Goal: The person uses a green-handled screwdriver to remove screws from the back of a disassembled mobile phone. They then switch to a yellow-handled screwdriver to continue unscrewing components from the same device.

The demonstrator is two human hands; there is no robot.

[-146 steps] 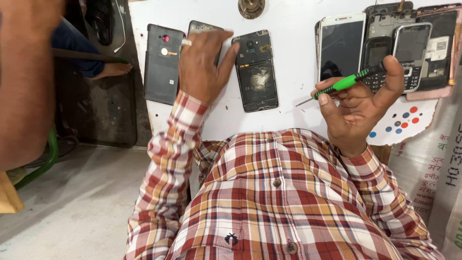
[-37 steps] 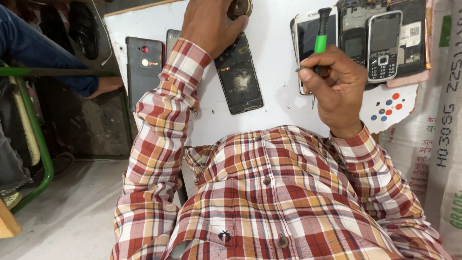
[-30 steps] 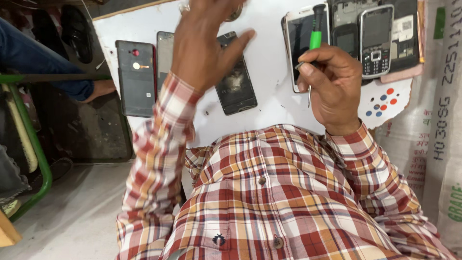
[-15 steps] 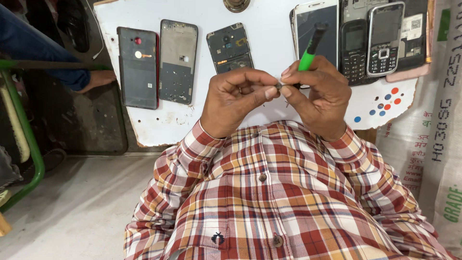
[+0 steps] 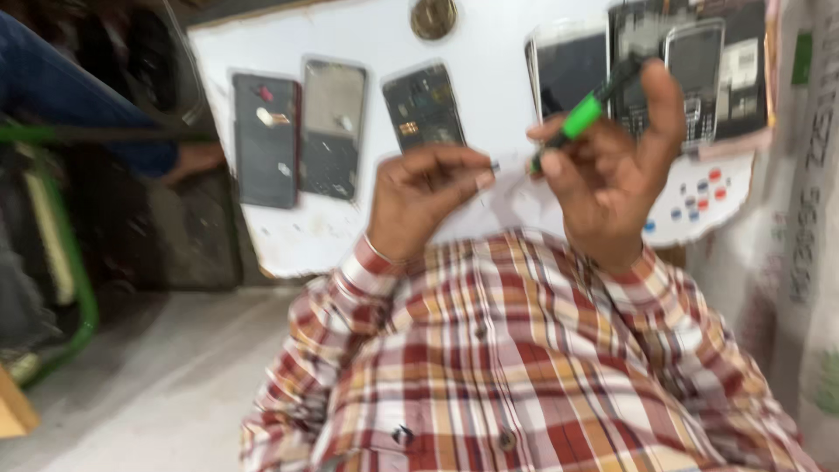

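My left hand (image 5: 428,197) is raised over the white board (image 5: 489,52), thumb and forefinger pinched on a tiny dark piece (image 5: 495,165); blur hides what it is. My right hand (image 5: 616,175) is beside it, a little apart, gripping a green-handled screwdriver (image 5: 584,112) whose tip points down-left toward that piece. On the board beyond my hands lie an opened phone with a bare circuit board (image 5: 424,105), an empty phone frame (image 5: 332,127) and a dark back cover (image 5: 265,140).
A white-rimmed phone (image 5: 564,70) and dark keypad phones (image 5: 695,70) lie at the board's right, above a sheet with coloured dots (image 5: 699,197). A round brass object (image 5: 433,16) sits at the far edge. Another person's jeans-clad leg (image 5: 79,105) and a green metal bar (image 5: 74,262) are at left.
My left hand came back from the board's far edge to meet my right hand at the screwdriver tip. The two hands have now drawn slightly apart and risen in view.
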